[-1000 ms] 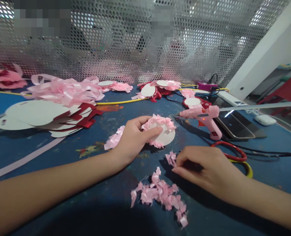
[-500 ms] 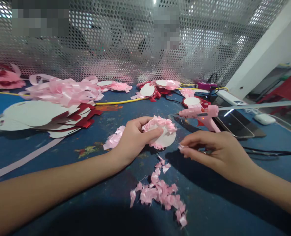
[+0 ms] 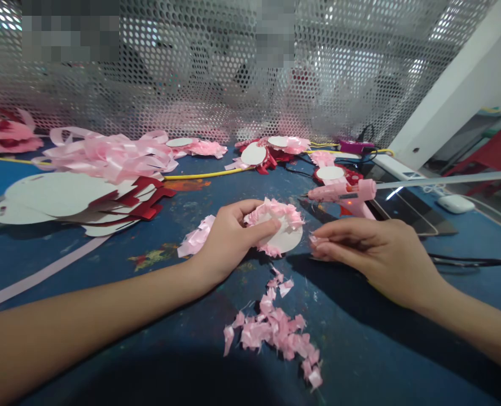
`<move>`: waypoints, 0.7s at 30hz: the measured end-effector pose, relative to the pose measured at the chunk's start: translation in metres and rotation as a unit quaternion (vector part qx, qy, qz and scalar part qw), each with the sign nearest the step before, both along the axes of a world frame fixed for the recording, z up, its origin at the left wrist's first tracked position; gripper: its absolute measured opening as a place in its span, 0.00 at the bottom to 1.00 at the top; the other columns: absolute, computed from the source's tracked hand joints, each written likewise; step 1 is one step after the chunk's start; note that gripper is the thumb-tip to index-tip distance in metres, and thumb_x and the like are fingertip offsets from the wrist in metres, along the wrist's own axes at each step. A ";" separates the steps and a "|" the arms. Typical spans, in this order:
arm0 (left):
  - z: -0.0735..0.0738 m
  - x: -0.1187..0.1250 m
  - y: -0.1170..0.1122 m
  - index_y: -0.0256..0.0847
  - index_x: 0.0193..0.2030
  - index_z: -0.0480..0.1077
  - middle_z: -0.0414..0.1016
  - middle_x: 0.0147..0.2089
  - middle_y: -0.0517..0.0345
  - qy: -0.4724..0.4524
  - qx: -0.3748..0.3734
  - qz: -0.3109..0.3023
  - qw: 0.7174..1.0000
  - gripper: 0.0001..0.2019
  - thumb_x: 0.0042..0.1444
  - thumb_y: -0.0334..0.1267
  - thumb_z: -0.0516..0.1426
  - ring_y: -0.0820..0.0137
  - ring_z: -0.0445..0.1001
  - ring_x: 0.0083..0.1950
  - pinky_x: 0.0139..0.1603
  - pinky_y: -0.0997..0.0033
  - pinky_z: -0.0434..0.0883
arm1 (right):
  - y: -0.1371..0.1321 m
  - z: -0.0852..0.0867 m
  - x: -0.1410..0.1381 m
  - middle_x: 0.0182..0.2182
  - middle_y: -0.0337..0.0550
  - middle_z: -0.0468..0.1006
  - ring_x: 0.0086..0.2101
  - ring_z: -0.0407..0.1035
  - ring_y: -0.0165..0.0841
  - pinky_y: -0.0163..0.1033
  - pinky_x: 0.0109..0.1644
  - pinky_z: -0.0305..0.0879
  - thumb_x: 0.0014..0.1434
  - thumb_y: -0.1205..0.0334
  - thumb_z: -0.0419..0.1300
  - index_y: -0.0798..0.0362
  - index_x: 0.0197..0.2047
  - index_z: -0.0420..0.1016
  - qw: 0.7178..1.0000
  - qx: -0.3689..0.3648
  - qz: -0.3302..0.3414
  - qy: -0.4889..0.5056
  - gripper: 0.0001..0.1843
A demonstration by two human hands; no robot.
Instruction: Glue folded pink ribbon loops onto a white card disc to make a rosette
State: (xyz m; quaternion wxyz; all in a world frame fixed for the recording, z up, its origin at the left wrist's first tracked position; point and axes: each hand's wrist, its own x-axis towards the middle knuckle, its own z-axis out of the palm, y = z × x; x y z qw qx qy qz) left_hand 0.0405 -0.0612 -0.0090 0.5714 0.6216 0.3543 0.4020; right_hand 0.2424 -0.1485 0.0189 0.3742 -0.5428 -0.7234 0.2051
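While my left hand (image 3: pixel 238 234) pinches the disc (image 3: pixel 290 241), my right hand (image 3: pixel 375 248) pinches a scrap (image 3: pixel 314 240).
The disc lies just left of the scrap, a gap between; round, no long axis, bare white edge toward it. Nearer me: the pile (image 3: pixel 276 328).

A blue table (image 3: pixel 178 327) bears pink scraps (image 3: pixel 281 334), stacked cards (image 3: pixel 64 194) and looped ribbon (image 3: pixel 115 155).

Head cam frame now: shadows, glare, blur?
Head view: dark shadow on the blue table below the right hand; head view: white glare streak on the black glass panel; head view: everything behind the perforated screen is hazy, two patches pixelated.
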 end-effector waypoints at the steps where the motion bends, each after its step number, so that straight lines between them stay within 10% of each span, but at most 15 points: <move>1: -0.001 0.000 0.000 0.40 0.35 0.76 0.74 0.31 0.63 -0.001 -0.001 -0.001 1.000 0.08 0.47 0.37 0.66 0.78 0.67 0.29 0.30 0.79 0.64 | 0.000 0.000 0.000 0.27 0.33 0.82 0.27 0.76 0.26 0.26 0.30 0.72 0.58 0.62 0.62 0.49 0.35 0.77 1.000 -0.011 0.001 0.006 0.03; 9: -0.003 0.000 0.001 0.40 0.36 0.76 0.75 0.33 0.61 -0.002 0.003 -0.003 1.000 0.09 0.47 0.38 0.66 0.75 0.70 0.31 0.32 0.77 0.66 | -0.001 0.001 0.003 0.36 0.34 0.81 0.34 0.75 0.26 0.30 0.38 0.71 0.59 0.65 0.60 0.48 0.32 0.74 0.995 0.083 -0.010 -0.059 0.04; 21: 0.002 -0.001 -0.004 0.41 0.35 0.77 0.76 0.33 0.62 0.021 0.024 0.001 0.999 0.08 0.47 0.38 0.66 0.75 0.70 0.32 0.33 0.78 0.67 | -0.003 -0.002 -0.008 0.26 0.34 0.80 0.25 0.75 0.28 0.30 0.31 0.73 0.56 0.61 0.63 0.49 0.30 0.77 0.997 0.020 -0.062 0.039 0.04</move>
